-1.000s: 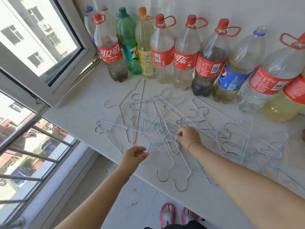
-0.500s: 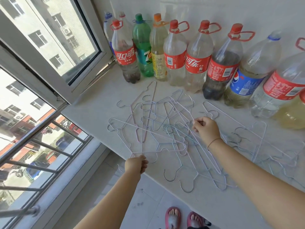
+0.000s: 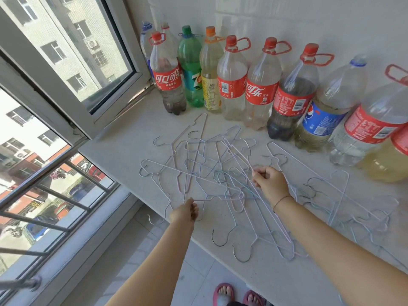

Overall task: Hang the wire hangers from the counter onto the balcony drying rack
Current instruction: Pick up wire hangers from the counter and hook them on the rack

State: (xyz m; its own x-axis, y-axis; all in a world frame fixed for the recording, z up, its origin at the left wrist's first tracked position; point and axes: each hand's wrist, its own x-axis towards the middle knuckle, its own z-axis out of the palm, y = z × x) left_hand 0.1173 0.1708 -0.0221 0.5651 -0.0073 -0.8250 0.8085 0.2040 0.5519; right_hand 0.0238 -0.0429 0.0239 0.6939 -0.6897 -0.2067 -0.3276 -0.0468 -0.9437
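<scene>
Several thin wire hangers (image 3: 198, 173) in pale pink, blue and white lie tangled on the white counter (image 3: 123, 142). More hangers (image 3: 344, 204) spread to the right. My left hand (image 3: 185, 212) is at the counter's front edge and pinches the bottom wire of a pink hanger (image 3: 218, 198). My right hand (image 3: 268, 181) is over the middle of the pile, fingers curled round a pale pink hanger wire (image 3: 237, 151) that slants up and left. No drying rack is in view.
A row of large plastic drink bottles (image 3: 231, 85) stands along the back wall behind the hangers. An open window (image 3: 72, 62) is to the left, with metal railing bars (image 3: 50, 195) below it. The tiled floor and my sandalled feet (image 3: 238, 294) show under the counter edge.
The view has shifted, so everything sits further right and lower in frame. My right hand moved back from the front of the pile to its middle and took hold of a slanting wire. My left hand kept its pinch.
</scene>
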